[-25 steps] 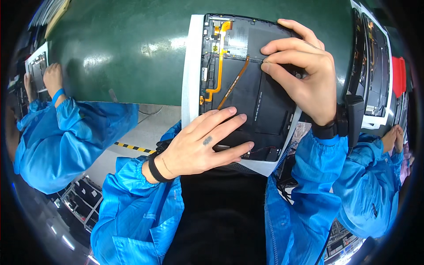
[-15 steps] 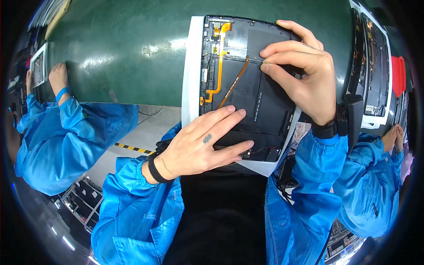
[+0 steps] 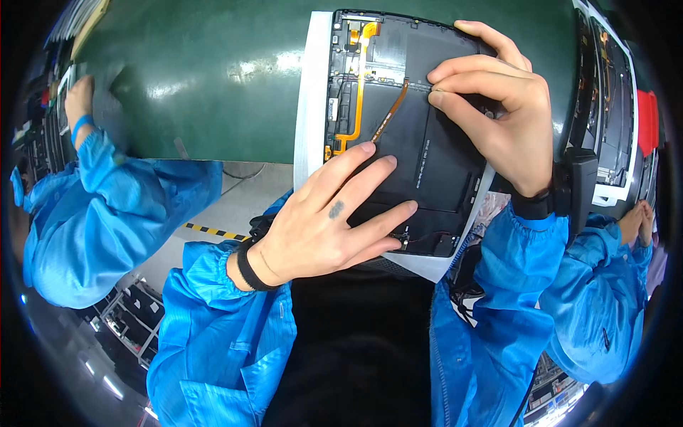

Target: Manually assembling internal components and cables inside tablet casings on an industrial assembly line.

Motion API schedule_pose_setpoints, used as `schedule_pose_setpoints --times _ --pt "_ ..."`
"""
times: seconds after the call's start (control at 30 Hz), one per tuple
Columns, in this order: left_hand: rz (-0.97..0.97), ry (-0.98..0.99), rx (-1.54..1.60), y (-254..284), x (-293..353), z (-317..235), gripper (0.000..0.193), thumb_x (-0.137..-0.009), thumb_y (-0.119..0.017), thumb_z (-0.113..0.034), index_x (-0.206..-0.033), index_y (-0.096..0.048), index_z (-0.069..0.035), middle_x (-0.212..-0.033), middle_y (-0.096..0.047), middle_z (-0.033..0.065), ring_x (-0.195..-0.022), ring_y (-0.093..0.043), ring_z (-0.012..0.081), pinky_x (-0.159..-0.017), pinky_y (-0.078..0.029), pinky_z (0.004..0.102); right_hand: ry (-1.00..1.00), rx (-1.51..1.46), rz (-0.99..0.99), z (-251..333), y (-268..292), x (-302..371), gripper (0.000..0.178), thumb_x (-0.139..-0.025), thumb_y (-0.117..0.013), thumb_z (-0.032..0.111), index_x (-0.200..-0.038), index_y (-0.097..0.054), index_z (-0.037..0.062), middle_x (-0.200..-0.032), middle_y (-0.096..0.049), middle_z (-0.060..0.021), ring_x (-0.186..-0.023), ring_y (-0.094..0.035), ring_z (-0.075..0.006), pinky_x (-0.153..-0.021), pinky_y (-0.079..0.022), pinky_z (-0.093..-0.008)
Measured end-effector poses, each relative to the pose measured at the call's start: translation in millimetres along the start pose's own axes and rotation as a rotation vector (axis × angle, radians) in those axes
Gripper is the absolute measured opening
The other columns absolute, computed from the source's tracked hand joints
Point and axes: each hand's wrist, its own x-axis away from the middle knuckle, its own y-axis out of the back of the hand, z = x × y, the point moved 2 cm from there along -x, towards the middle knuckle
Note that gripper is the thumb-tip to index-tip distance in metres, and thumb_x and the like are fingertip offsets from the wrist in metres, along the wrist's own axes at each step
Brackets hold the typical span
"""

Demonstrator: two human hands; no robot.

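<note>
An opened tablet (image 3: 455, 171) with a black inner side lies on a white sheet (image 3: 313, 85) at the bench edge in front of me. Along its left part runs an orange flex cable (image 3: 360, 92). A narrower brown flex cable (image 3: 390, 112) slants down towards my left fingertips. My left hand (image 3: 320, 220) rests over the tablet's lower left, its fingers spread. Over the upper right, my right hand (image 3: 501, 99) pinches thumb against fingertips at the inner surface. Whatever is between those fingertips is too small to make out.
The green bench (image 3: 206, 78) stretches left. More opened tablets (image 3: 612, 107) stand at the right, beside a red object (image 3: 647, 121). Co-workers in blue smocks sit on both sides; one co-worker's hand (image 3: 80, 99) is at the far left. Grey floor shows below the bench edge.
Tablet and both hands appear slightly higher and further right in the picture, their grips much the same. At the far left, the co-worker's hand and the pale frame have shifted left.
</note>
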Motion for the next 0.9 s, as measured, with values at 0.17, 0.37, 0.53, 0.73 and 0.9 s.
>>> schedule_pose_setpoints --times 0.17,0.37,0.53,0.73,0.9 --pt "0.017 0.017 -0.033 3 -6 -1 0.048 -0.077 -0.084 -0.045 -0.12 -0.081 -0.024 -0.148 -0.051 0.0183 -0.139 -0.045 0.05 -0.114 -0.048 0.0566 -0.006 -0.005 -0.003 1 0 -1 0.012 -0.077 -0.085 -0.002 -0.087 -0.083 0.0035 -0.097 -0.082 -0.0058 -0.128 -0.066 -0.0358 -0.11 -0.048 -0.0453" --pt "0.006 0.097 -0.076 1 -16 1 0.051 -0.079 -0.083 -0.048 -0.127 -0.078 -0.029 -0.153 -0.044 0.0213 -0.143 -0.039 0.0542 -0.116 -0.044 0.0614 -0.019 -0.004 -0.003 2 -1 0 0.011 -0.077 -0.085 -0.001 -0.087 -0.083 0.0045 -0.098 -0.082 -0.0048 -0.129 -0.065 -0.0356 -0.111 -0.046 -0.0465" --pt "-0.007 0.131 -0.147 3 -22 3 0.054 -0.08 -0.083 -0.046 -0.132 -0.075 -0.031 -0.154 -0.043 0.0233 -0.143 -0.039 0.0548 -0.115 -0.043 0.0626 -0.007 0.019 -0.035 1 -2 -1 0.011 -0.074 -0.085 0.005 -0.084 -0.082 0.0075 -0.097 -0.082 -0.0009 -0.125 -0.068 -0.0353 -0.106 -0.047 -0.0471" --pt "-0.039 0.152 -0.179 4 -36 9 0.056 -0.079 -0.085 -0.043 -0.132 -0.074 -0.03 -0.153 -0.043 0.0238 -0.142 -0.04 0.053 -0.114 -0.044 0.0618 -0.043 -0.01 -0.015 2 -1 -1 0.009 -0.074 -0.084 0.004 -0.083 -0.082 0.0072 -0.097 -0.082 0.0 -0.126 -0.067 -0.0348 -0.108 -0.044 -0.0472" --pt "-0.066 0.153 -0.186 6 -44 11 0.058 -0.077 -0.086 -0.04 -0.133 -0.074 -0.029 -0.15 -0.045 0.0235 -0.139 -0.044 0.0502 -0.112 -0.046 0.0599 -0.061 -0.014 -0.005 2 -1 -1 0.008 -0.075 -0.084 0.005 -0.082 -0.082 0.0076 -0.097 -0.082 0.0008 -0.128 -0.066 -0.0343 -0.109 -0.042 -0.0472"
